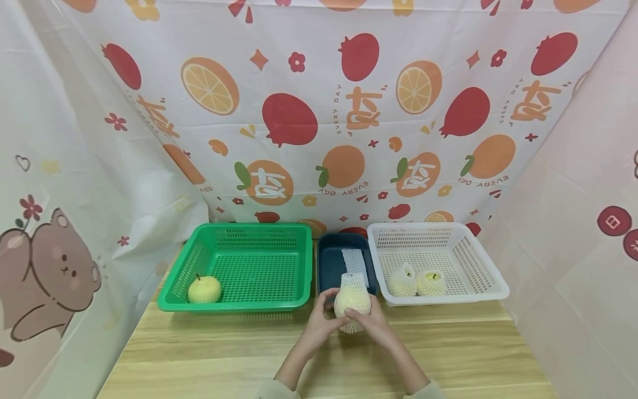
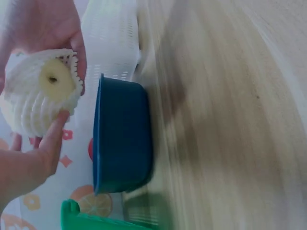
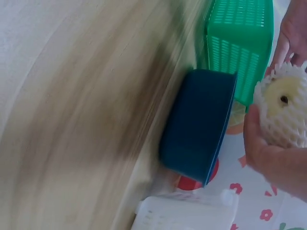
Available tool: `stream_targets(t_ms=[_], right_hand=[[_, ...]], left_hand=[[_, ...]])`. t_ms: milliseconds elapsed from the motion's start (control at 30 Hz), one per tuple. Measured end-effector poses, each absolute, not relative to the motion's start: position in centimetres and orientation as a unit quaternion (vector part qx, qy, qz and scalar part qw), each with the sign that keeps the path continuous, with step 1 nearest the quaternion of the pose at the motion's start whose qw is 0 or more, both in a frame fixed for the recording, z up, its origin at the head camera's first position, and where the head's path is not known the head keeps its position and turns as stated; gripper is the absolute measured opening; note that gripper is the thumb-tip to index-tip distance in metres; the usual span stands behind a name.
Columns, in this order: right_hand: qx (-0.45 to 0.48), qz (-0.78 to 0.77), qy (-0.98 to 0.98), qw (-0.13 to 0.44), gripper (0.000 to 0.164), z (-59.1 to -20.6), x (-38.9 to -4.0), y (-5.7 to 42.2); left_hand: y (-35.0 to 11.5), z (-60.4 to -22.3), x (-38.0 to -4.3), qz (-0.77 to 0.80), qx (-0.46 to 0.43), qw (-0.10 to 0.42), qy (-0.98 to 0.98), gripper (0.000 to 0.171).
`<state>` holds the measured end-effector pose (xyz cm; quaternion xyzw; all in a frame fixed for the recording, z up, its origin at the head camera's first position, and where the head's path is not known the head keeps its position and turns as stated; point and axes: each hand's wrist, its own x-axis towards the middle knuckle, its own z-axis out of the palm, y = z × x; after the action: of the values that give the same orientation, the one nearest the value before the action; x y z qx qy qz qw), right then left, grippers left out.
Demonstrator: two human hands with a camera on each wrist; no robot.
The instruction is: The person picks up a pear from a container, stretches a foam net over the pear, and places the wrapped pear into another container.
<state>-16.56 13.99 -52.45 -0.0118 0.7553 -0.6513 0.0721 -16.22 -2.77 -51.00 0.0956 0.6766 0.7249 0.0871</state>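
Over the front edge of the dark blue box [image 1: 330, 246], both hands hold a pale yellow pear [image 1: 351, 302] in a white foam net sleeve. The left hand [image 1: 320, 322] grips its left side, and the right hand [image 1: 377, 321] its right side; the thumbs meet at the front. Loose net sleeve stands up above the fruit. Both wrist views show the fruit's bare underside [image 2: 56, 80] [image 3: 284, 98] with its dark dimple, inside the sleeve's open end. Another white foam net [image 1: 355, 263] lies in the box.
Left of the box, a green basket [image 1: 234, 306] holds one bare pear [image 1: 204, 289]. On the right, a white basket [image 1: 448, 300] contains two net-wrapped pears [image 1: 401, 281] [image 1: 431, 285]. All stand on a wooden table [image 1: 224, 354] before a printed curtain [image 1: 309, 72].
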Motion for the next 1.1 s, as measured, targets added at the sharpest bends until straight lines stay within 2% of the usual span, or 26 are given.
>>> stream_targets(t_ms=[133,267,433,567,767,967,1100], right_hand=[[-0.006,-0.659,0.75,0.065,0.074,-52.7,-16.5,14.2],[-0.037,-0.675,0.734,0.063,0.071,-52.6,-16.2,14.4],[-0.121,-0.716,0.679,0.113,0.065,-53.1,-16.0,15.0],[-0.168,-0.716,0.66,0.153,0.07,-53.3,-16.1,15.5],[-0.156,-0.693,0.685,0.163,0.079,-52.7,-16.2,15.8],[-0.125,-0.671,0.722,0.113,0.088,-52.2,-16.1,14.9],[-0.117,-0.656,0.741,0.083,0.092,-51.3,-15.7,14.3]], left_hand=[[-3.2,-51.7,-16.3,0.74,0.106,0.093,0.658,0.056],[-3.8,-52.0,-16.5,0.736,0.128,0.133,0.651,0.064],[-4.3,-52.3,-16.7,0.729,0.16,0.214,0.63,0.077],[-4.4,-52.4,-16.6,0.733,0.176,0.222,0.619,0.078],[-4.1,-52.6,-16.6,0.705,0.181,0.122,0.675,0.085],[-3.0,-53.6,-16.6,0.622,0.205,-0.007,0.756,0.086],[-2.4,-54.1,-16.5,0.576,0.214,-0.069,0.786,0.087]])
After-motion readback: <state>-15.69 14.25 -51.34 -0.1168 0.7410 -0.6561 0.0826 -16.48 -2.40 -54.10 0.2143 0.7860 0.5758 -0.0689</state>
